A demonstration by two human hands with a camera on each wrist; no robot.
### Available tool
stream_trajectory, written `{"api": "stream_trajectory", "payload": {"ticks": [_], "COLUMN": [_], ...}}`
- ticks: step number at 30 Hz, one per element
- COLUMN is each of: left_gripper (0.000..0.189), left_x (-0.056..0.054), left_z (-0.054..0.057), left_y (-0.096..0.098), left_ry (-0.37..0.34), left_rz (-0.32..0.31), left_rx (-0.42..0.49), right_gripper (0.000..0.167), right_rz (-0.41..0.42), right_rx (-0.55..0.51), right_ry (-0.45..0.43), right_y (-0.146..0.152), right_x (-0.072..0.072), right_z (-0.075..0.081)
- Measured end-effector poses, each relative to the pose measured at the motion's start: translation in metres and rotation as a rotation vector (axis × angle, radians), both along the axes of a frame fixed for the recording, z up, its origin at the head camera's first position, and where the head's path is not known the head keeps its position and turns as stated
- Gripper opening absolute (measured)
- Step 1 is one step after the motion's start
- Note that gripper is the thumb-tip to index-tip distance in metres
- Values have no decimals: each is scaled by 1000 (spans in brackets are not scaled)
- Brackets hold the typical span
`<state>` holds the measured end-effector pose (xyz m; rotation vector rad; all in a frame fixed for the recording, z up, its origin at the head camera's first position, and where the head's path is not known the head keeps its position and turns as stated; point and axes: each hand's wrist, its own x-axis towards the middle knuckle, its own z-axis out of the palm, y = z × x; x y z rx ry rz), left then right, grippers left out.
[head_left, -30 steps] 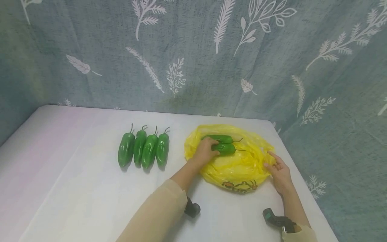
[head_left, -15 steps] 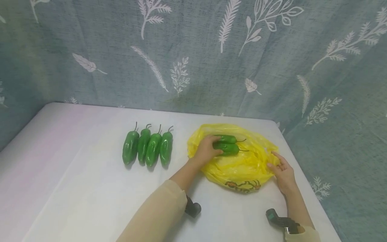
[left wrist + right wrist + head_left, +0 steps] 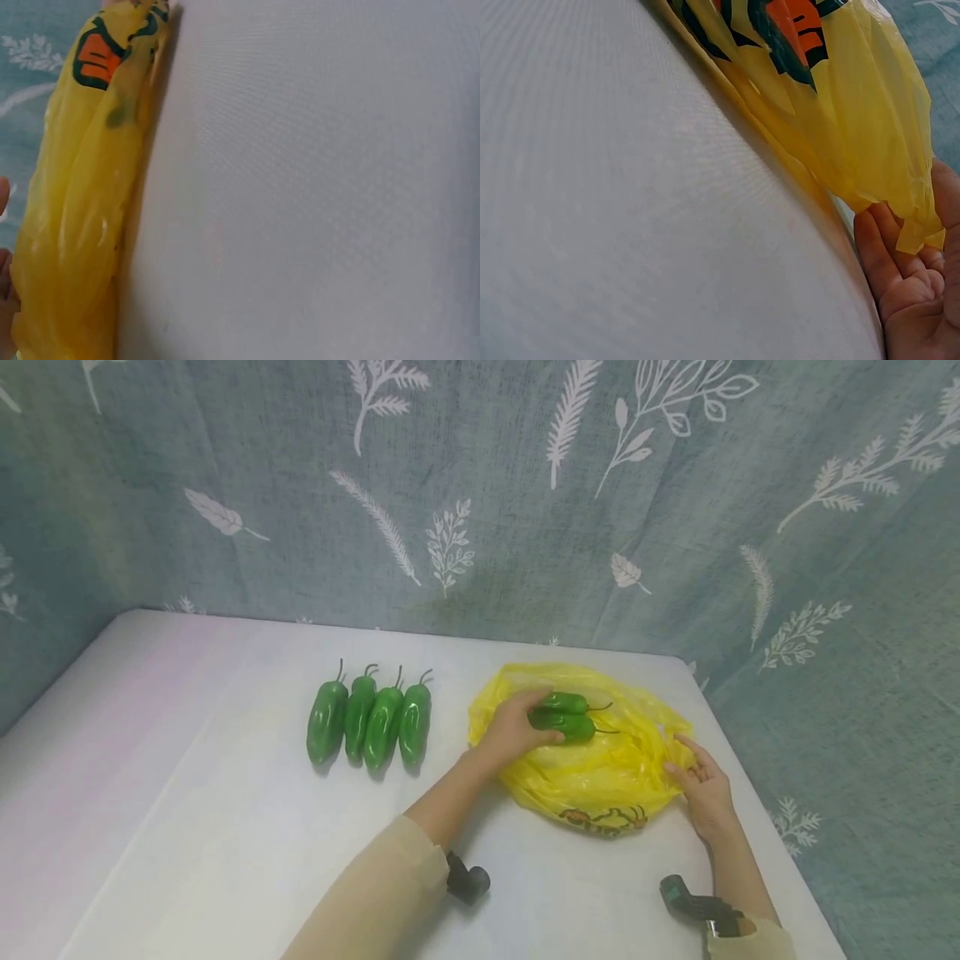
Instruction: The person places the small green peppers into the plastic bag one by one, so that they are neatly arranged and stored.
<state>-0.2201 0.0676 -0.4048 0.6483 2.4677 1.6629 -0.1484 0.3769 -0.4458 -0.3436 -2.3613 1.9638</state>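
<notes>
A yellow plastic bag (image 3: 581, 770) lies spread on the white table. Two green chili peppers rest side by side on it, an upper one (image 3: 567, 702) and a lower one (image 3: 576, 727). My left hand (image 3: 510, 728) spans their left ends, fingers over the far pepper and thumb stretched along the near side of the lower one; the ends under the palm are hidden. With thumb and fingers my right hand (image 3: 703, 787) pinches the bag's right edge. In the right wrist view, a corner of the bag (image 3: 889, 142) hangs between the right fingers (image 3: 875, 244) and thumb.
Several green chili peppers (image 3: 381, 727) lie in a row on the table (image 3: 225, 827), left of the bag, stems pointing away. A grey-green curtain (image 3: 495, 510) with white leaf prints hangs behind and along the right side. Black camera mounts (image 3: 697, 906) sit at both wrists.
My left thumb and fingers have spread wider, from around the lower pepper to across both. The peppers stay put on the bag. My right hand keeps its pinch; the head view shifts slightly.
</notes>
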Motion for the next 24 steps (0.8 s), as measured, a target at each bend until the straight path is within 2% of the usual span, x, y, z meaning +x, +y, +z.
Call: {"api": "stream_trajectory", "payload": {"ticks": [6, 10, 19, 24], "left_gripper": [80, 82, 82, 84], "left_x": [4, 5, 9, 12], "left_z": [10, 17, 30, 33], "left_y": [-7, -16, -37, -47], "left_ry": [-17, -18, 22, 18], "left_rz": [-32, -54, -6, -29], "left_rx": [8, -25, -65, -90], "right_gripper": [67, 68, 68, 70], "right_rz": [0, -11, -24, -16], "right_rx": [34, 70, 131, 173], "right_ry": [-5, -36, -74, -88], "right_y": [-1, -1, -1, -1], "right_x": [1, 0, -1, -1], "right_z": [1, 2, 4, 5]}}
